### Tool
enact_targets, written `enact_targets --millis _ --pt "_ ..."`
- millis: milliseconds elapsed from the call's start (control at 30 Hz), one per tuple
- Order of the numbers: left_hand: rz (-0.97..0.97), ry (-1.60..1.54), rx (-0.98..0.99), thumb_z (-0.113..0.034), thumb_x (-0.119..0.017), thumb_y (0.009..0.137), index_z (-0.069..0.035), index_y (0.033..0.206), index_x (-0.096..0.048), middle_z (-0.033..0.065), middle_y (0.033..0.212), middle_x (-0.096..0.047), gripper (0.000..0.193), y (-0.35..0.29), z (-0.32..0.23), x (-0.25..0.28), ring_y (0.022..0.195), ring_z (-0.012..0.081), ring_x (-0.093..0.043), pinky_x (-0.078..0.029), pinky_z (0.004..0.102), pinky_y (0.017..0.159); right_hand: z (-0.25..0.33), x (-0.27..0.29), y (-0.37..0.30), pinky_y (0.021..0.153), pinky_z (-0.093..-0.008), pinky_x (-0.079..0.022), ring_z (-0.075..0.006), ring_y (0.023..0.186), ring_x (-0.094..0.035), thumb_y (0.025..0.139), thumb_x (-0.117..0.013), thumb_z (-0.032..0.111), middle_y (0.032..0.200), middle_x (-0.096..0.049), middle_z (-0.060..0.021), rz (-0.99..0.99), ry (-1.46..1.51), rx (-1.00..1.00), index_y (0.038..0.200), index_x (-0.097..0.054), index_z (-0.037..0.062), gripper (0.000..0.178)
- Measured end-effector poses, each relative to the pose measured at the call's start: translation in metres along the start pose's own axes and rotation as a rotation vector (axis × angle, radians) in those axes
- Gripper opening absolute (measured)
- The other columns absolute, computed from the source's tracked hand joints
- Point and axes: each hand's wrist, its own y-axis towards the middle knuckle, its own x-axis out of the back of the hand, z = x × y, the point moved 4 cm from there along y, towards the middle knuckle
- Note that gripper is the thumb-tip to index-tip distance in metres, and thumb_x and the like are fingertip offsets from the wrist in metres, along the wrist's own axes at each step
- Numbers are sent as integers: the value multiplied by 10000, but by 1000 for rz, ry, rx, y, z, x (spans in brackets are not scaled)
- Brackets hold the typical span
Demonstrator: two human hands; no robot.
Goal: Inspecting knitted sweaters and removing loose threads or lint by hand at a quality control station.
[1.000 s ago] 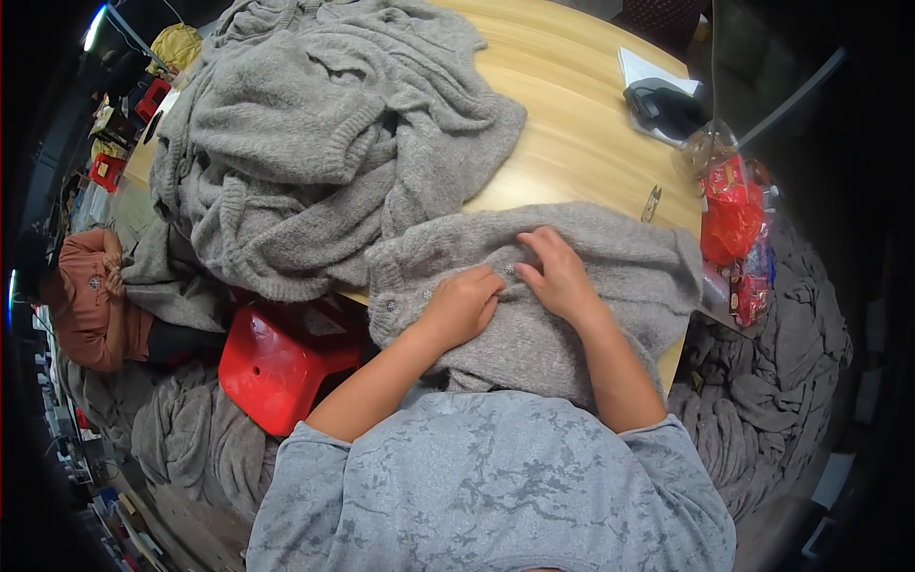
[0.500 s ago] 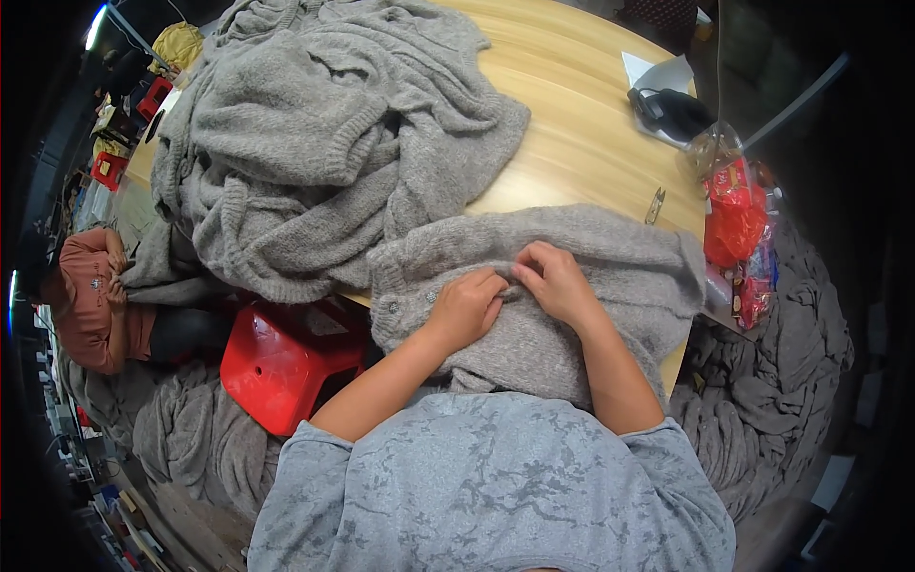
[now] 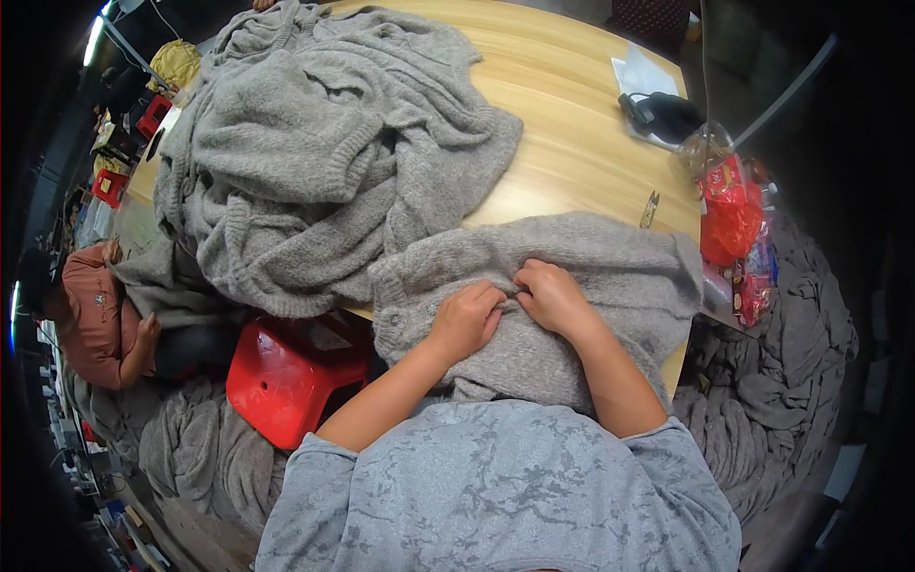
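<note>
Nearest is the person's blue-grey patterned shirt, with no lettering to be read on it. Just beyond, a grey knit garment lies across the near edge of the desk, its right end reaching the right edge. The knit is fuzzy, flecked and softly rumpled, with a ribbed band and small, shiny buttons toward its left end. The left hand presses on it, fingers bent and closed on a fold; the right hand is just beside, thumb and forefinger pinching the same ridge of cloth. Anything between the fingertips is hidden.

Left of the near edge stands a red stool. At the right edge, a red plastic bag lies near printed packaging, its lettering too small to make out. Behind the garment are small snips. A grey knitwear pile covers the desk's left part, and near the far right corner a black object rests on white paper.
</note>
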Motion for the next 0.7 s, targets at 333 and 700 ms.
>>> enact_targets --millis 333,700 --pt "-60 68 -141 6 -624 659 -41 848 -565 90 846 -546 203 7 -7 1 757 283 -573 -474 361 630 -32 -13 11 512 -203 -345 -38 574 -438 775 -651 123 623 -538 37 43 952 -282 688 -603 43 127" --pt "-191 108 -335 17 -623 639 -34 822 -579 91 855 -568 195 20 -32 15 761 270 -562 -469 343 659 -27 -1 14 484 -217 -344 -47 547 -441 772 -630 103 615 -547 23 30 953 -357 673 -595 34 126"
